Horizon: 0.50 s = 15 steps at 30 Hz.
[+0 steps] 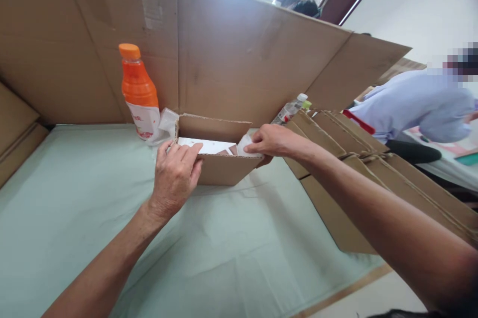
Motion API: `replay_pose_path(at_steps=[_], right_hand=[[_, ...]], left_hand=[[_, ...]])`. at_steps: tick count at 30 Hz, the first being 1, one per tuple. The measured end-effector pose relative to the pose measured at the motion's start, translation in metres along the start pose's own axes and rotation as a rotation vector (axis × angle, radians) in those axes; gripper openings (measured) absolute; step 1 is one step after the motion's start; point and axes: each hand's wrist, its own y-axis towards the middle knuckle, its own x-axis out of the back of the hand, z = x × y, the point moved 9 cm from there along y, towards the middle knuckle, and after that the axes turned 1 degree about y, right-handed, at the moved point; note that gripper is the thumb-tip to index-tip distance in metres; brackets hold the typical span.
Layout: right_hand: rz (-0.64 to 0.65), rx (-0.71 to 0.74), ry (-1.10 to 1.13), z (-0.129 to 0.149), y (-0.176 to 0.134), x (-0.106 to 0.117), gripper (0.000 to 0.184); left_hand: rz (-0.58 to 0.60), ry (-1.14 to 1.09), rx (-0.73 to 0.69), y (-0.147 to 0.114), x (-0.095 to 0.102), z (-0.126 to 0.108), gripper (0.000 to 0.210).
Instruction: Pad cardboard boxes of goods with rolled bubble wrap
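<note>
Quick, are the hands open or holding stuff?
Left hand: partly curled over the cardboard box; grip unclear.
Right hand: touching white plastic in the box; grip unclear.

Pale-green-covered desk [261, 268]. Directly upon it, arranged about the central open carton [220, 171]: orange-capped bottle [140, 88] at ten o'clock, crumpled clear plastic [168, 126] beside this bottle, cardboard boxes [407, 183] at three o'clock.

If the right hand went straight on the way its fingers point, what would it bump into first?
The right hand would first meet the translucent plastic at its fingertips, then probably the white item in the cardboard box; depth is unclear.
</note>
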Motion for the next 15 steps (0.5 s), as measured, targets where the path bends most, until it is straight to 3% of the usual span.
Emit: replay_pose_path(at_steps=[6,11,13,15], right_hand=[[0.133,0.021,0.002,0.012,0.011,-0.025,0.019],[0.151,0.071,-0.013,0.017,0.011,-0.021,0.027],[0.053,0.099,0.047,0.01,0.001,-0.006,0.029],[-0.228,0.13,0.152,-0.008,-0.02,0.019,0.029]], left_hand=[[-0.002,0.029,0.001,-0.002,-0.001,-0.001,0.025],[0.006,0.03,0.01,0.0,-0.004,0.001,0.025],[-0.028,0.012,0.015,-0.001,-0.003,0.002,0.028],[-0.114,-0.018,0.023,-0.009,0.004,0.004,0.038]])
